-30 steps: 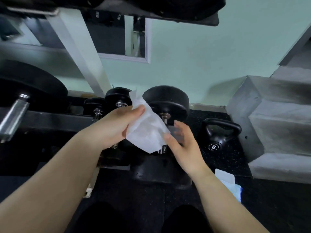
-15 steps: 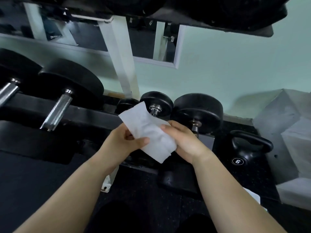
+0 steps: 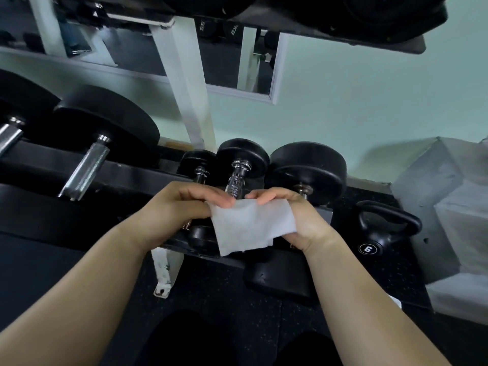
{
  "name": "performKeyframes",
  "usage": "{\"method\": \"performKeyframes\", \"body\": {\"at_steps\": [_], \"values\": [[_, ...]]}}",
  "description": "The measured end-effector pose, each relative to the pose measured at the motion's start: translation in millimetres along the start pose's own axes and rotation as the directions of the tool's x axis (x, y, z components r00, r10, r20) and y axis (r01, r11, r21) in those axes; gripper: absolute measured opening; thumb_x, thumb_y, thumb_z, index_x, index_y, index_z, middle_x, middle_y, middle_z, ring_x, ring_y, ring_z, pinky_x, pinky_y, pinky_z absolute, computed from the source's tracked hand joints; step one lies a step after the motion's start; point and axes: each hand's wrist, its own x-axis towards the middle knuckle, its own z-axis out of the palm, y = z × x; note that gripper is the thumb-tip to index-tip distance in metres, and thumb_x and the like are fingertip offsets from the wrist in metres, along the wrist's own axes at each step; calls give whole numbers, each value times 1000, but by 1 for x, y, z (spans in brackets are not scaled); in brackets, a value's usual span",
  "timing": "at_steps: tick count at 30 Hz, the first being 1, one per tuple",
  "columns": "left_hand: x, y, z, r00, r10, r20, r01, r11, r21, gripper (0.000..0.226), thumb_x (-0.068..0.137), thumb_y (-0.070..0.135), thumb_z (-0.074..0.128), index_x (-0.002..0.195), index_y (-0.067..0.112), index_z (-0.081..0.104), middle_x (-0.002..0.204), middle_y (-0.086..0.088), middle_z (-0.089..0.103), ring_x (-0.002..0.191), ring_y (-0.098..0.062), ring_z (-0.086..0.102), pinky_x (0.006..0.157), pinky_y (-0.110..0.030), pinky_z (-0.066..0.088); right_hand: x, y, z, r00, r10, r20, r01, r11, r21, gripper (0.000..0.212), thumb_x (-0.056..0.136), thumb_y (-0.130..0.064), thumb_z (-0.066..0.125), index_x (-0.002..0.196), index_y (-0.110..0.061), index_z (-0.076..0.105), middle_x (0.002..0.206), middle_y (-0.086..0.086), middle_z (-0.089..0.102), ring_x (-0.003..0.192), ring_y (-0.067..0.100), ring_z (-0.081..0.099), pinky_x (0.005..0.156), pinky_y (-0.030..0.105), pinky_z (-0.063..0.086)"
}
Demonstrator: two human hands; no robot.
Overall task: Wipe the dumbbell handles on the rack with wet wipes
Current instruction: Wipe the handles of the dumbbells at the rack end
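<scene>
A white wet wipe [image 3: 250, 225] is stretched between both hands just in front of the low black rack [image 3: 39, 212]. My left hand [image 3: 182, 204] pinches its upper left corner. My right hand [image 3: 295, 215] holds its right edge with curled fingers. Right behind the wipe a small dumbbell with a knurled chrome handle [image 3: 235, 180] and black heads lies on the rack, flanked by a smaller dumbbell [image 3: 199, 167] on its left and a bigger one [image 3: 309, 167] on its right. A large dumbbell with a long chrome handle [image 3: 87, 170] lies further left.
A white rack upright [image 3: 187, 83] rises behind the dumbbells and its foot [image 3: 165, 273] stands on the black rubber floor. A black kettlebell marked 6 [image 3: 380, 231] sits at the right. Grey concrete steps [image 3: 454, 207] fill the far right. An upper rack shelf [image 3: 317, 19] hangs overhead.
Both hands have spread the wipe out flat between them and lowered it toward the small dumbbells. The view has shifted left, and more of the rack shows.
</scene>
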Motion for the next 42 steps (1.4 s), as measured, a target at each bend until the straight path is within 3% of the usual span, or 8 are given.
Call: {"method": "performKeyframes", "body": {"at_steps": [6,11,15,21,26,32,38,42], "values": [[0,-14,18,922,170,-347,-8,906,423,30,79,1,66,69,30,62,86,6,67,78,1,59,66,0,41,-3,-5,-1,980,194,-48,-185,971,151,41,92,-42,33,95,-15,64,90,2,70,87,16,64,75,33,51],[-3,-22,25,876,304,-375,-85,862,499,41,78,0,65,83,38,51,90,21,55,75,19,50,67,3,36,-6,-2,10,977,211,17,-203,958,-201,15,85,-4,53,96,-11,61,89,4,65,75,9,64,69,18,51],[-4,-46,24,822,445,-356,-109,735,669,8,80,29,59,88,28,60,86,23,52,83,13,48,79,3,34,0,-14,4,951,-64,-304,-25,960,-279,13,88,-6,53,95,-12,61,84,1,62,77,14,58,67,23,49],[-11,-97,32,772,515,-372,-116,690,715,37,87,23,38,73,2,65,75,-5,62,76,-8,47,72,-12,37,22,-8,17,780,-614,-122,240,473,-848,31,85,-6,40,111,-7,56,106,-1,58,100,8,50,87,8,36],[-7,-108,31,701,598,-387,-158,660,734,37,90,20,36,76,2,66,74,-7,64,78,-10,48,75,-10,34,55,11,12,722,-603,340,355,-98,-930,40,74,3,36,99,5,66,105,20,67,101,36,61,94,27,39],[-2,-115,33,639,667,-383,-194,622,759,58,100,36,16,81,9,64,72,-10,64,76,-11,48,70,-23,39,63,-9,8,546,-801,245,346,-51,-937,41,76,8,35,108,8,60,115,24,60,114,25,46,106,17,26],[1,-121,32,606,709,-359,-212,580,787,41,100,37,15,87,20,50,71,-10,64,74,-12,47,68,-23,39,57,26,-4,866,-232,443,417,-156,-896,43,81,0,35,118,3,57,127,20,54,122,38,45,99,43,34],[2,-123,31,590,726,-353,-209,560,802,41,100,37,15,87,19,49,70,-10,64,73,-12,47,69,-22,37,43,18,-16,878,-105,467,448,-159,-880,51,78,1,36,127,0,49,138,16,43,132,28,25,103,37,21]]}}
